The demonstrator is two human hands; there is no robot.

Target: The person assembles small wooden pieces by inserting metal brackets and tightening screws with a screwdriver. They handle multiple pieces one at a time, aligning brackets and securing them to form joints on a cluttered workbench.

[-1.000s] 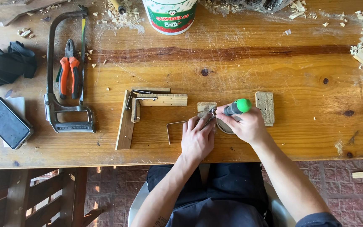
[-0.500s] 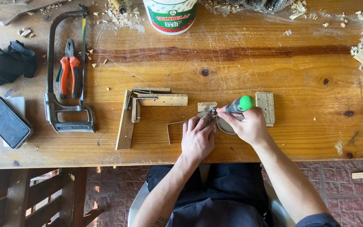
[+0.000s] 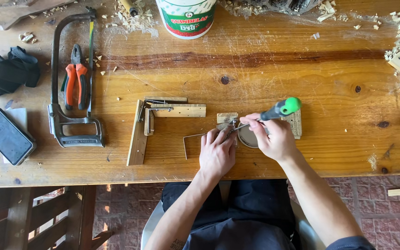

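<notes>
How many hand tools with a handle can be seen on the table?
3: a hacksaw at left, orange pliers inside its frame, a green-handled screwdriver in the right hand. Others may be hidden.

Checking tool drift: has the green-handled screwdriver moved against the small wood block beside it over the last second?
No. The green-handled screwdriver lies at the same tilt in the right hand, its green end over the same corner of the small wood block.

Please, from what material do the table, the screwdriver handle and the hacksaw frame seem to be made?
The table looks like solid wood with a worn clear finish: grain, knots and scratches show. The screwdriver handle, gripped in the right hand, seems plastic: smooth black with a glossy green cap. The hacksaw frame appears bare metal, dull grey and scuffed.
</notes>
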